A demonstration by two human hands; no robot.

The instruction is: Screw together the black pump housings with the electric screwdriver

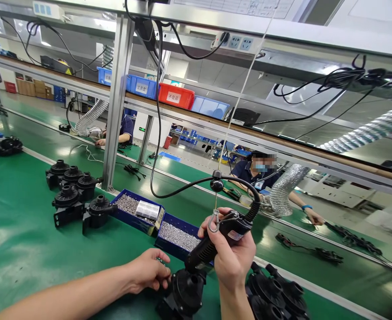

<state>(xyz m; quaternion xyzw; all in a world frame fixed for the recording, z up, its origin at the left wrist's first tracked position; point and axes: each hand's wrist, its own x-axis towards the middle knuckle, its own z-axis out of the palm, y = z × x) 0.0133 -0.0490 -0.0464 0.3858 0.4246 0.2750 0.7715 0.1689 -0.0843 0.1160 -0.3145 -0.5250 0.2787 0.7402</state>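
Observation:
My right hand point(234, 262) is wrapped around a black corded electric screwdriver point(200, 254), which hangs from a cord by a metal hook. The tool slants down to a round black blower-like housing point(184, 295) on the green bench; its tip is hidden from me. Just left of that housing is my left hand point(151, 271), its fingers curled together. Small shiny bits show at the fingers, too small to name. Behind the hands stand a blue tray of small silver screws point(172, 250) and another blue tray of screws point(132, 222) with a silvery label or roll in it.
Several black housings point(99, 206) stand at the left, more point(275, 293) at the lower right. A metal post point(116, 102) rises behind the trays. Blue and red bins point(176, 95) sit on the shelf. Co-workers sit across the bench near a flexible silver duct point(287, 186).

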